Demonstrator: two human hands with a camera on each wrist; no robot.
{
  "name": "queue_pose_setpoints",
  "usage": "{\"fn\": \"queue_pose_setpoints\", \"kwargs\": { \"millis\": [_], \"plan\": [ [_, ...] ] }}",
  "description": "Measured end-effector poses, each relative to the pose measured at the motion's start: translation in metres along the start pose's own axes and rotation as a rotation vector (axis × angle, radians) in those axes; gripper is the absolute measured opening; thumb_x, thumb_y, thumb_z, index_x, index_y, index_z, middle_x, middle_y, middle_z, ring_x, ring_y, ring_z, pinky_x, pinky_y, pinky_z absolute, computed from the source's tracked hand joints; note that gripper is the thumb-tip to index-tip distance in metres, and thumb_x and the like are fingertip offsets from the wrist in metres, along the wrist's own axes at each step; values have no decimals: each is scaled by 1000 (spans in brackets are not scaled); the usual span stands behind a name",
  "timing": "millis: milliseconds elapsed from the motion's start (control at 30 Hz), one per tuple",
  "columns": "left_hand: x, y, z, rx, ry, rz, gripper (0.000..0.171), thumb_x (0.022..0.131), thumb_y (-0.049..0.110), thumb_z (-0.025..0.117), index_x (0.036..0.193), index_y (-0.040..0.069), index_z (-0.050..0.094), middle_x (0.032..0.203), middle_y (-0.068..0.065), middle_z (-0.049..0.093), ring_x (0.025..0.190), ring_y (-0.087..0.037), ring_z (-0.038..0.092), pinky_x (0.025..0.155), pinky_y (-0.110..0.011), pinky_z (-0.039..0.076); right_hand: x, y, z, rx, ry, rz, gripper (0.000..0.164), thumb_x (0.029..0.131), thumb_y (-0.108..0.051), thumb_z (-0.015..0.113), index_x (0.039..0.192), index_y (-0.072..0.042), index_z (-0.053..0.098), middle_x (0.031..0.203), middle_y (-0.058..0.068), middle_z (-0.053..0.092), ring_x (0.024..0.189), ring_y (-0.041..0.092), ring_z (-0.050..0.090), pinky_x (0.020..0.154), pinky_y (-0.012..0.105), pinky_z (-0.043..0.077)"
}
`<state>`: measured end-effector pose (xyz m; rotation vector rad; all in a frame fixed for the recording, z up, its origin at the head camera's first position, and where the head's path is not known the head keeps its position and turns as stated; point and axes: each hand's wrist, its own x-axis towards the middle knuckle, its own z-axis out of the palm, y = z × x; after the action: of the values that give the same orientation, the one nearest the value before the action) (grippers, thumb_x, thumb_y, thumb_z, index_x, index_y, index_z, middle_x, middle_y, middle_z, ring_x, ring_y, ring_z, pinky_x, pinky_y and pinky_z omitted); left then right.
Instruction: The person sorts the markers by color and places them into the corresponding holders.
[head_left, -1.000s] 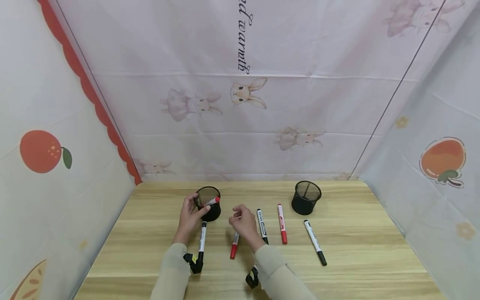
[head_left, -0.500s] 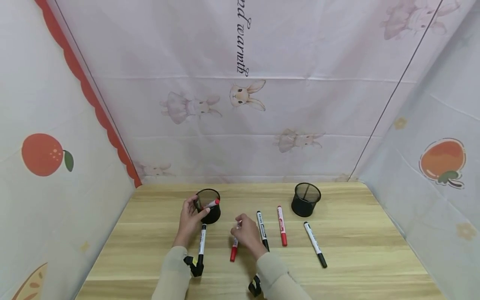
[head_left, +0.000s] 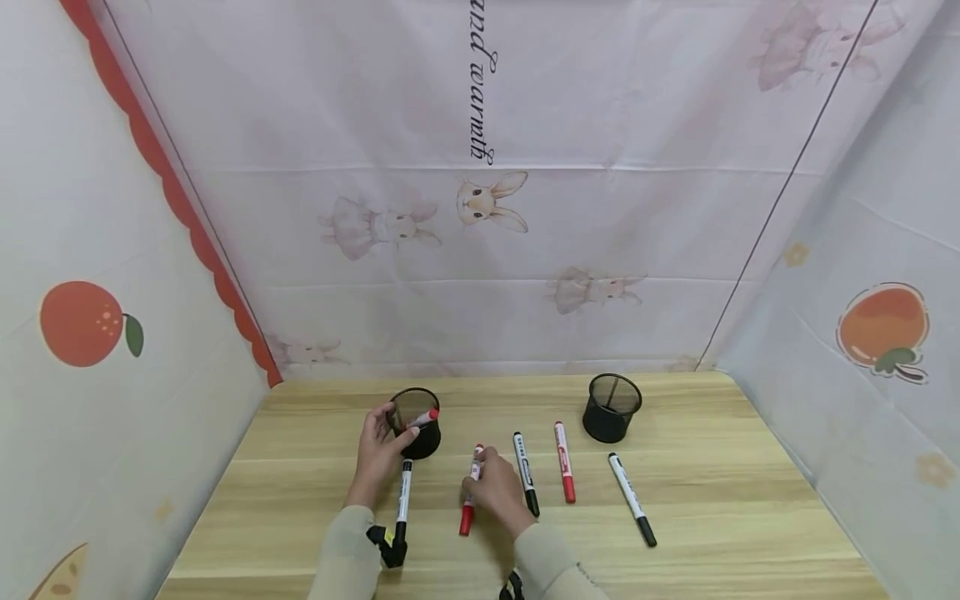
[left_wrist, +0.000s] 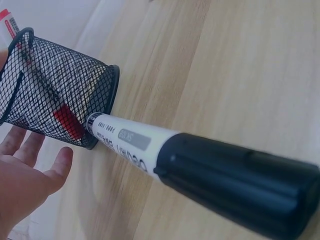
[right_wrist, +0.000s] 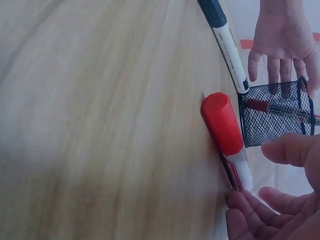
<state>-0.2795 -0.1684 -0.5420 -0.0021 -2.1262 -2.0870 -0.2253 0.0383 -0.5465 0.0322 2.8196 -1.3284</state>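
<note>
My left hand (head_left: 377, 454) holds the black mesh pen holder (head_left: 424, 442) at the back left, thumb on its near side and fingers on its far left side. A red-capped marker (left_wrist: 70, 121) leans inside it. My right hand (head_left: 501, 490) is down over a red marker (head_left: 467, 521) lying on the table. In the right wrist view its fingertips (right_wrist: 240, 200) are at that marker's far part, hiding it, while the thumb (right_wrist: 282, 148) stands apart. A black marker (head_left: 403, 500) lies just in front of the pen holder, beside my left wrist.
Right of my right hand lie a black marker (head_left: 527, 475), a red marker (head_left: 565, 462) and another black marker (head_left: 632, 500). A second mesh pen holder (head_left: 609, 423) stands at the back right. Printed cloth walls (head_left: 480, 325) border the wooden table (head_left: 712, 450).
My right hand has come down onto the red marker, its fingers reaching the far end. The left hand stays at the pen holder. The head view has tilted slightly upward.
</note>
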Motion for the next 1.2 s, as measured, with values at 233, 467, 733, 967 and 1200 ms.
{"fn": "queue_pose_setpoints", "kwargs": {
  "millis": [233,467,733,967,1200],
  "plan": [
    [-4,11,0,2,-9,-39,67,79,11,75,134,2,38,140,-15,36,131,-30,28,109,-42,18,7,1,6,-29,-5,46,30,72,-9,72,91,-1,51,67,3,49,52,16,48,43,28,40],
    [-6,22,0,0,-13,-49,67,79,8,74,134,0,38,140,-18,36,131,-32,28,109,-43,18,14,-2,9,-12,-11,110,27,71,-1,70,86,-1,48,67,8,48,51,17,49,40,27,43],
    [3,-2,0,33,10,-36,65,78,14,76,132,8,40,137,-10,39,130,-29,31,107,-41,22,18,0,9,-10,-37,149,25,71,1,70,82,-3,47,66,8,49,49,17,51,39,25,44],
    [3,-3,1,39,12,-39,65,79,15,76,133,9,40,137,-8,40,129,-27,31,107,-42,22,18,2,8,-5,-41,144,22,73,0,68,79,-3,47,63,7,49,47,15,50,38,24,43],
    [3,-3,1,28,19,-39,66,78,17,77,132,9,41,138,-9,39,130,-27,31,107,-42,21,17,1,6,4,-48,136,23,72,-4,69,82,-3,49,66,7,50,51,16,51,41,26,43]
  ]
}}
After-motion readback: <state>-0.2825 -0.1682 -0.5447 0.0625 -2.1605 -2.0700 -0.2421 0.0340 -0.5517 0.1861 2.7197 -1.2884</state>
